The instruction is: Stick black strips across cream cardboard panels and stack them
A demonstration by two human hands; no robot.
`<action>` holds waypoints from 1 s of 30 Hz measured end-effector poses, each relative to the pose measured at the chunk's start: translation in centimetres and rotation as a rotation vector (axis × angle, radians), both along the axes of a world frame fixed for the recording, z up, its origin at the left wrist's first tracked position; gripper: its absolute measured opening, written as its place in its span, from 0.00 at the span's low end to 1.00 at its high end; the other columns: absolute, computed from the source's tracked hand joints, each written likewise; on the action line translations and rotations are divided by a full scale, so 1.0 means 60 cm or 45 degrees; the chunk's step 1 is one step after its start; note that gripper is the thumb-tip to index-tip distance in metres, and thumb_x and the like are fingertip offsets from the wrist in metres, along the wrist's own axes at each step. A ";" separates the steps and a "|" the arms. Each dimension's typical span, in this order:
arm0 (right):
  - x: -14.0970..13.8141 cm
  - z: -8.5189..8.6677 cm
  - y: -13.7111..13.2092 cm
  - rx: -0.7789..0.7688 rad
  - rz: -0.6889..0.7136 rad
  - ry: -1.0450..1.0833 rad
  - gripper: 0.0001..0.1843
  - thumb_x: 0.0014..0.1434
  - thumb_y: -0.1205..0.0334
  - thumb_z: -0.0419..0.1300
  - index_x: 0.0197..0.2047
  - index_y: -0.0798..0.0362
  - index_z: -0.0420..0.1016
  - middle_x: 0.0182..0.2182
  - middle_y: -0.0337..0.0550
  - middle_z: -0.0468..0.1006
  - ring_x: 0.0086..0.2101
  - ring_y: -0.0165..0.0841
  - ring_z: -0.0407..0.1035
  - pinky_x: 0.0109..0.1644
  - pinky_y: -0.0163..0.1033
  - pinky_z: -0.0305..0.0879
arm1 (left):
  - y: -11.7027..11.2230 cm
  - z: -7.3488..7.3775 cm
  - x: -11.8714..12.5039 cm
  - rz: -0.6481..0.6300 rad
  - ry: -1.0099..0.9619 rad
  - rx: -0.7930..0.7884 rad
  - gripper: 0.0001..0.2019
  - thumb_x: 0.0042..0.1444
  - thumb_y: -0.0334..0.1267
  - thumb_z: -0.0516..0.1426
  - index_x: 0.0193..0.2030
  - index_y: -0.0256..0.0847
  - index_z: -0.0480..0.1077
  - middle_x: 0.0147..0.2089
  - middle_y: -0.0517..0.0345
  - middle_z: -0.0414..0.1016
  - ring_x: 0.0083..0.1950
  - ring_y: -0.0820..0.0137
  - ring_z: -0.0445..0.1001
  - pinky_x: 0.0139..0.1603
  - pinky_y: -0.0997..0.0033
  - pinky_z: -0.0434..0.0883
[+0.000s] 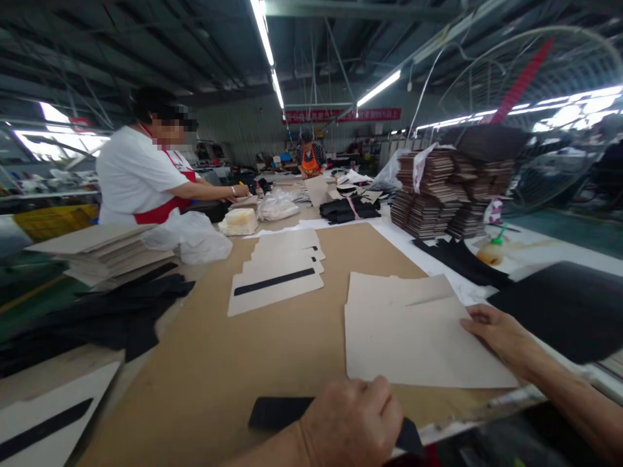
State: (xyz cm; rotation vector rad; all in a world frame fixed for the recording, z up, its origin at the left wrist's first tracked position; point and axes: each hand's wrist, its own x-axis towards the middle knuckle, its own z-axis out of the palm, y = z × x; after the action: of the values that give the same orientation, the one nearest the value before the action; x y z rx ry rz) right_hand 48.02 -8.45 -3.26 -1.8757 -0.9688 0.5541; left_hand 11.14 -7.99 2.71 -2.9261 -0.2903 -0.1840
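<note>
My left hand (353,421) is closed over a black strip (280,412) at the near edge of the table, and the strip's two ends stick out on either side. At the right, my right hand (496,334) grips the edge of a pale cardboard sheet (418,347) between thumb and fingers. That sheet lies over one or more similar sheets. Farther off, several overlapping pale boards (277,292) lie in a row. Across the nearest of them runs a black strip (275,281).
Brown board (209,363) covers the tabletop. Left are a stack of pale boards (111,250), black material (97,318) and a board with a black strip (43,428). At right stand bundled stacks (438,188), black sheets (564,311) and a green-tipped bottle (491,253). A co-worker (141,162) stands at left.
</note>
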 end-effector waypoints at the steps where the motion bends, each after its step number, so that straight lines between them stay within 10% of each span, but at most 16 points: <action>1: -0.015 -0.007 -0.020 -0.020 -0.003 0.032 0.15 0.43 0.51 0.60 0.35 0.48 0.68 0.26 0.43 0.78 0.24 0.38 0.73 0.25 0.40 0.68 | -0.022 0.005 -0.023 0.051 0.043 -0.052 0.03 0.61 0.33 0.52 0.39 0.38 0.66 0.37 0.56 0.70 0.30 0.65 0.74 0.20 0.66 0.72; 10: -0.126 -0.010 -0.056 -0.021 0.040 -0.107 0.16 0.44 0.51 0.59 0.35 0.50 0.71 0.29 0.43 0.78 0.30 0.38 0.72 0.33 0.40 0.67 | -0.103 -0.013 -0.134 0.466 0.169 -0.396 0.08 0.59 0.36 0.56 0.46 0.42 0.69 0.43 0.54 0.77 0.37 0.57 0.79 0.30 0.62 0.78; 17: -0.136 -0.029 -0.064 -0.107 -0.012 -0.540 0.17 0.51 0.51 0.58 0.42 0.53 0.71 0.40 0.53 0.75 0.34 0.39 0.72 0.43 0.45 0.71 | -0.127 0.020 -0.126 0.588 0.113 -0.697 0.14 0.57 0.42 0.61 0.48 0.43 0.71 0.47 0.51 0.77 0.44 0.58 0.78 0.40 0.64 0.75; 21: -0.147 -0.026 -0.098 0.136 -0.041 -0.825 0.24 0.53 0.47 0.56 0.44 0.57 0.72 0.47 0.61 0.68 0.46 0.48 0.68 0.55 0.54 0.66 | -0.125 0.045 -0.107 0.761 -0.153 -1.225 0.10 0.55 0.41 0.60 0.43 0.42 0.75 0.39 0.57 0.78 0.40 0.66 0.75 0.38 0.71 0.69; 30: -0.326 0.073 -0.197 0.336 0.699 -0.139 0.18 0.65 0.48 0.54 0.55 0.45 0.69 0.41 0.41 0.76 0.38 0.31 0.72 0.41 0.32 0.70 | -0.077 0.025 -0.038 0.838 -0.410 -2.246 0.19 0.38 0.42 0.68 0.36 0.38 0.72 0.26 0.65 0.66 0.23 0.79 0.58 0.17 0.79 0.49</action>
State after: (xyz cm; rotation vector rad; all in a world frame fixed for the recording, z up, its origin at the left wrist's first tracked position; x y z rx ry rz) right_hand 28.47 -20.26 1.13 -1.4108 -1.5660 0.6093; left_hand 8.88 -12.61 4.21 -3.8814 -2.5211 -0.4509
